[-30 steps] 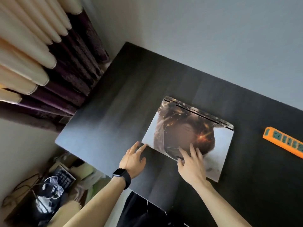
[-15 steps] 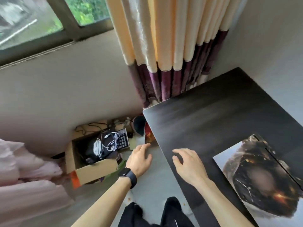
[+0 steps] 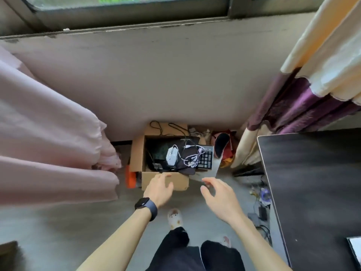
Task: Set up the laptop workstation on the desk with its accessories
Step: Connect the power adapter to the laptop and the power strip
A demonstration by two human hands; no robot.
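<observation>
An open cardboard box (image 3: 136, 153) stands on the floor below the window wall. Inside lie a white mouse (image 3: 172, 155), tangled white cables (image 3: 190, 156), a dark pad and a black keyboard (image 3: 205, 158) that sticks out on the right. My left hand (image 3: 158, 189), with a dark watch on its wrist, hovers open at the box's near wall. My right hand (image 3: 218, 195) hangs open in the air just right of the box, holding nothing. The dark desk (image 3: 312, 182) fills the right side; only a corner of the laptop (image 3: 354, 251) shows at the lower right edge.
Pink fabric (image 3: 50, 149) hangs at the left. A cream and purple curtain (image 3: 312, 90) drops beside the desk. An orange object (image 3: 130, 178) lies left of the box, red and dark items (image 3: 222, 147) right of it. Cables (image 3: 259, 204) lie on the floor by the desk. My slippered feet (image 3: 175, 219) stand below.
The view has swung left from the desk down to the floor. Both hands left the laptop and desk edge and moved out over the cardboard box.
</observation>
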